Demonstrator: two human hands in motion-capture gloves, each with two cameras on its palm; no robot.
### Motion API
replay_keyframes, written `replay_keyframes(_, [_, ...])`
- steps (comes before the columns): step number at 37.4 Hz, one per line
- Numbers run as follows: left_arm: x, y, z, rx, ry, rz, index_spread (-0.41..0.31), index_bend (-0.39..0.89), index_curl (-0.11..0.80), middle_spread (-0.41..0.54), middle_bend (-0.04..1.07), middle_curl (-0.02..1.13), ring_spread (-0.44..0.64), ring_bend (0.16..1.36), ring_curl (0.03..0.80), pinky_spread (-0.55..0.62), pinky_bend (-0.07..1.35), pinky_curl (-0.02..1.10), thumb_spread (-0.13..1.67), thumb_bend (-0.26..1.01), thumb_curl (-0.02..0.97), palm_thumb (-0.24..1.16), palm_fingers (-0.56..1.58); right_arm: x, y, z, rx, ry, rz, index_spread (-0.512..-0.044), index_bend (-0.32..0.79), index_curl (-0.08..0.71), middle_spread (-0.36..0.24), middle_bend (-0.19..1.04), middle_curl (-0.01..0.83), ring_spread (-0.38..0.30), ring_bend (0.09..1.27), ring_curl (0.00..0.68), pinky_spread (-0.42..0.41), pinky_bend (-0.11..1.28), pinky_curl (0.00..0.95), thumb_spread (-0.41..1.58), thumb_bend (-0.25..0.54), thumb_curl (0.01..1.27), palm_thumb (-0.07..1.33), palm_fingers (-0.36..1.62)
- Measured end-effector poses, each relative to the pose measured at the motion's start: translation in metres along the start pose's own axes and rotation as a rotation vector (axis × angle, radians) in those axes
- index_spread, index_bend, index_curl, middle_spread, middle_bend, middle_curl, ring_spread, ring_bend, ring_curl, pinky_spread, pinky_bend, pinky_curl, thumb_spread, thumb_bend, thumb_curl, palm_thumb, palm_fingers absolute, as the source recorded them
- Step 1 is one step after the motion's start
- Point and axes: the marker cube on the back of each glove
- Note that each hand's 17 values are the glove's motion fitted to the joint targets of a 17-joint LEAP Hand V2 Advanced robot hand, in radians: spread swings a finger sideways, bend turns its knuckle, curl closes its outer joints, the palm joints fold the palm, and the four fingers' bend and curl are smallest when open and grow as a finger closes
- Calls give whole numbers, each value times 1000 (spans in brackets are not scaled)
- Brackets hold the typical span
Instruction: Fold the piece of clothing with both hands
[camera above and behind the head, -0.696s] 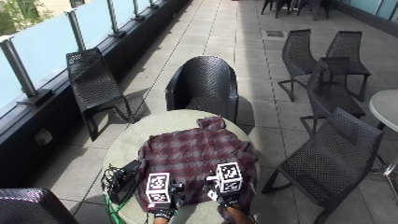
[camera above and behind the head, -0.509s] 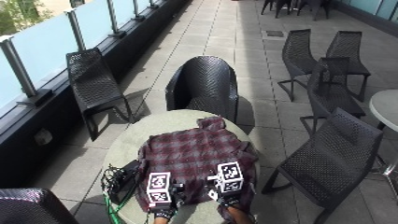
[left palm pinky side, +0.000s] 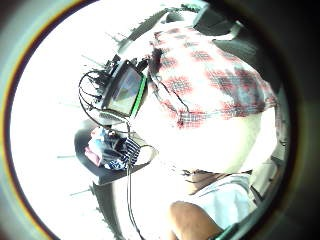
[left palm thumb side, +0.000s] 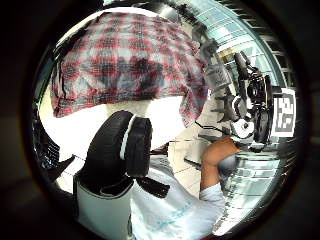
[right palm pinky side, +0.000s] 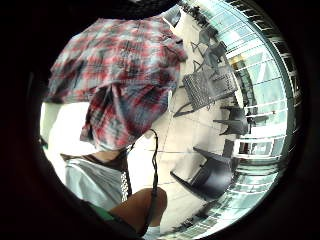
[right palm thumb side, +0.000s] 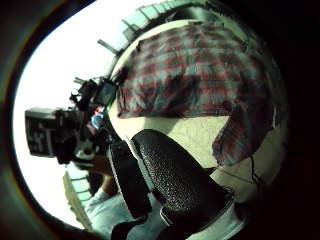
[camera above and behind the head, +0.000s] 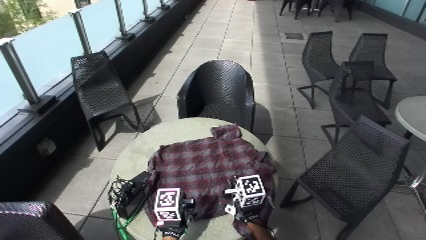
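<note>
A red and grey plaid shirt (camera above and behind the head: 208, 172) lay spread flat on the round table (camera above and behind the head: 163, 135), its long axis running away from the person, collar at the far end and hem nearest the hands. Both hands sat at the near edge: the left hand (camera above and behind the head: 172, 226) by the hem's left part, the right hand (camera above and behind the head: 247, 216) by its right part, about equally close. Neither appeared to hold cloth; whether the fingers were spread or curled could not be told. A black device with cables (camera above and behind the head: 130, 189) lay just left of the shirt. No containers were visible.
</note>
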Motion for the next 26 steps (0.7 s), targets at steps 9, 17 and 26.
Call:
replay_keyframes(9, [-35,-10,66,-14,-18,-67,-65,133,205,37,197,285,232,607,255,378,421,293,1099,-3,235,290,323,37,4,62,-72,19,74,-391,98,204,-21,214,265,176,299,191,277,421,278,1064,0,188,217,126])
replay_keyframes(17, [-59,-27,136,-112,60,-50,-39,117,211,47,186,304,230,615,269,363,458,321,1090,-15,265,324,298,63,11,118,-271,-6,113,-376,75,176,8,200,283,186,348,220,268,525,322,1047,-6,228,304,63])
replay_keyframes(26, [-58,-37,135,117,64,-55,-88,270,288,-7,197,318,167,559,251,329,347,299,1151,-4,281,370,473,81,-2,138,-93,-86,145,-360,127,180,-6,211,300,166,379,226,233,584,334,1078,12,263,422,171])
